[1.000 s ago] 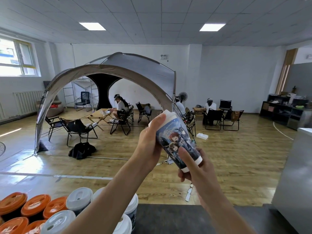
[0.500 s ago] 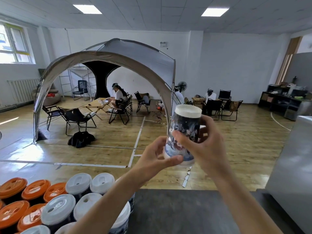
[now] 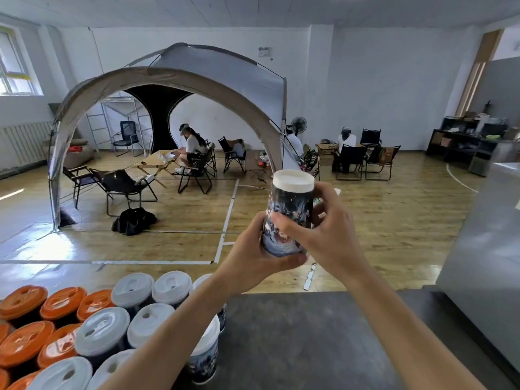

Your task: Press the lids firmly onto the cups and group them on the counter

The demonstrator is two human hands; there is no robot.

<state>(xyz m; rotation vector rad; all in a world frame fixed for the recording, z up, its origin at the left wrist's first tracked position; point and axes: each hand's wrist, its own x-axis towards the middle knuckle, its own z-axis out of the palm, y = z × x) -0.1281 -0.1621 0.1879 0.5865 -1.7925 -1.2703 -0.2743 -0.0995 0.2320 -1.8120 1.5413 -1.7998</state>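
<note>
Fingers [image 3: 327, 191] of our right hand [image 3: 329, 237] and left hand [image 3: 250, 251] wrap the printed cup [image 3: 291, 204]; we hold it upright, lifted clear of the worktop [image 3: 309, 347], right of the lidded cups [image 3: 135, 305].

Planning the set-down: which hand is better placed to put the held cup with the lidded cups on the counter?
Probably the left hand: it holds the cup round its base, and the lidded cups stand on the counter on that side. The right hand grips the cup's right side.
</note>
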